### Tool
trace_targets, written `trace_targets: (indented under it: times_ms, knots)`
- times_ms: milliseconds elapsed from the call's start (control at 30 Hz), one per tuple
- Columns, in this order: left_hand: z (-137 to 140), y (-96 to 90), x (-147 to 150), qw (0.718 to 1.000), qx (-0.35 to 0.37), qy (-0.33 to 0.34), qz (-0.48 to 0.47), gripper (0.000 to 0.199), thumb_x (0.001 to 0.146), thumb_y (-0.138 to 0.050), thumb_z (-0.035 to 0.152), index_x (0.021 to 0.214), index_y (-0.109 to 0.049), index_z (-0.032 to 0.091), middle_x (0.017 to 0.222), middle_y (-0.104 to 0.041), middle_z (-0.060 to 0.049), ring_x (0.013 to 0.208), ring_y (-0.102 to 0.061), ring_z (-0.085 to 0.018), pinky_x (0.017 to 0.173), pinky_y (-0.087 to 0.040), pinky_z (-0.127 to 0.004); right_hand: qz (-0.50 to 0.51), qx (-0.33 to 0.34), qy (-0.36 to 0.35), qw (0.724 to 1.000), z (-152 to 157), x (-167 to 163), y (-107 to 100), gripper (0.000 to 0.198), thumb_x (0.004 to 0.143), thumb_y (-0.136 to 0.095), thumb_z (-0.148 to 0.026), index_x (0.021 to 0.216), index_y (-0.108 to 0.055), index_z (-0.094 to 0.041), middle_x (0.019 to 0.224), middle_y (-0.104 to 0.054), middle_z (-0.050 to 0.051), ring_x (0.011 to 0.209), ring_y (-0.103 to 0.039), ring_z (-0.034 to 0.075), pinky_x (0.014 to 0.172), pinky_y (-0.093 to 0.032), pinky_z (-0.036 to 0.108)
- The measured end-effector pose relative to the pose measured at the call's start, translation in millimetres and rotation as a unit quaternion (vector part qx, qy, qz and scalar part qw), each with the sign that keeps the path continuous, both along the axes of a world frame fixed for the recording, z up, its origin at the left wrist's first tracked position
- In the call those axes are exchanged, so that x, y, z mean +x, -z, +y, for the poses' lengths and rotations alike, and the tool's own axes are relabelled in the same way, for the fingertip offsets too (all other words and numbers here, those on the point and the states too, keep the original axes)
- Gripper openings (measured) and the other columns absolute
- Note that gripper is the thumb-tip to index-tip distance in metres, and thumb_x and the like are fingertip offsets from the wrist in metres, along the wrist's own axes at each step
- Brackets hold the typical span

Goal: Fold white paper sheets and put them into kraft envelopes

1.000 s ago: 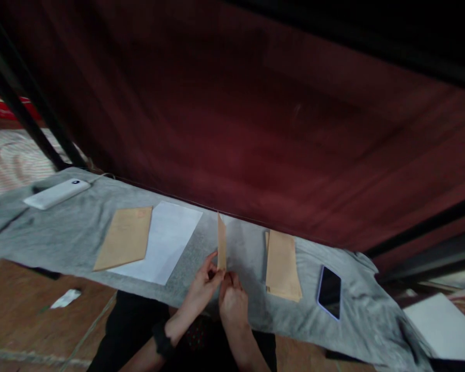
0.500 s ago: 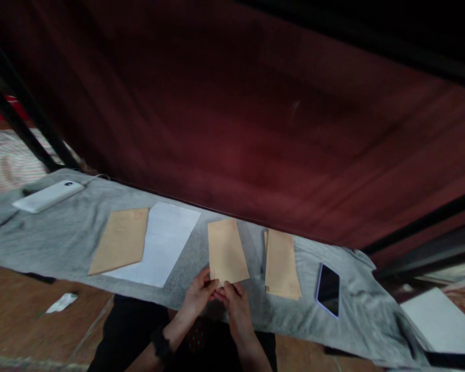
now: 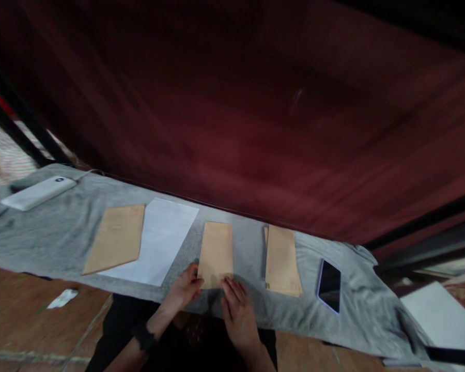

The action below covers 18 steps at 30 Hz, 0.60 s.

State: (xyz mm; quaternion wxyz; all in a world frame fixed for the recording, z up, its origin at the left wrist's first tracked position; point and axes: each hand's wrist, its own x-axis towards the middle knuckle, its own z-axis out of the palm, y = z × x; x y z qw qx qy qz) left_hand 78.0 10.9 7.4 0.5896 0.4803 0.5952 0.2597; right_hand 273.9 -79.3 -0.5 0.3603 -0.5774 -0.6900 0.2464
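Observation:
A brown paper envelope (image 3: 216,250) lies on the grey cloth in front of me. My left hand (image 3: 184,289) pinches its lower left corner, with the fingers bent at the edge. Stretched out and close together, the fingers of my right hand (image 3: 238,307) rest flat on the lower right corner. To the right of this envelope is a small stack of similar brown envelopes (image 3: 282,258), slightly fanned. On the left, another brown envelope (image 3: 118,235) partly covers a sheet of white paper (image 3: 166,232).
Grey cloth (image 3: 251,232) covers the narrow table. A phone (image 3: 329,284) lies at the right, and a white device (image 3: 39,194) with a cable at the far left. A dark red curtain (image 3: 232,129) hangs behind. A white scrap (image 3: 63,298) is on the floor.
The envelope has turned straighter and now lies flatter on the cloth. My hands have moved apart, the left to its lower left corner, the right flattened on its lower right corner.

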Motion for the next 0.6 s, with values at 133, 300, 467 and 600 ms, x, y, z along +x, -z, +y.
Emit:
trace_targets:
  times_ms: [133, 300, 467, 600]
  knots:
    - [4.8, -0.2, -6.2, 0.997, 0.033, 0.029, 0.062, 0.025, 0.072, -0.056, 0.034, 0.096, -0.050, 0.025, 0.054, -0.060, 0.006, 0.048, -0.059, -0.019, 0.050, -0.041, -0.029, -0.206, 0.087, -0.046, 0.974, 3.3, 1.2, 10.1, 0.051, 0.102, -0.055, -0.038, 0.151, -0.046, -0.029, 0.153, -0.050, 0.005, 0.141, -0.048, 0.023, 0.121, -0.032, 0.046]
    - [9.2, -8.2, -9.1, 0.929, 0.175, 0.066, 0.319, 0.018, 0.088, -0.050, 0.035, 0.097, -0.059, 0.023, 0.075, -0.070, -0.005, 0.076, -0.071, -0.025, 0.068, -0.049, -0.033, -0.248, 0.102, -0.033, 0.963, 3.5, -2.7, 19.9, 0.054, 0.103, -0.053, -0.041, 0.154, -0.041, -0.028, 0.155, -0.047, 0.005, 0.142, -0.046, 0.023, 0.121, -0.031, 0.044]
    - [48.4, -10.3, 17.7, 0.832, 0.409, 0.097, 0.362, 0.044, 0.100, -0.035, 0.035, 0.135, -0.056, 0.017, 0.133, -0.064, -0.015, 0.127, -0.058, -0.028, 0.107, -0.043, -0.044, -0.231, 0.088, -0.021, 0.969, 5.0, -5.0, 18.4, 0.050, 0.102, -0.054, -0.041, 0.151, -0.046, -0.030, 0.153, -0.050, 0.003, 0.139, -0.049, 0.023, 0.122, -0.030, 0.045]
    - [100.4, 7.5, 48.4, 0.793, 0.454, 0.130, 0.384, 0.061, 0.102, -0.034, 0.043, 0.151, -0.041, 0.007, 0.158, -0.041, -0.019, 0.150, -0.030, -0.032, 0.121, -0.028, -0.049, -0.217, 0.089, -0.012, 0.972, 5.5, -6.0, 16.7, 0.051, 0.101, -0.056, -0.041, 0.150, -0.046, -0.032, 0.150, -0.054, 0.002, 0.137, -0.051, 0.022, 0.121, -0.032, 0.045]
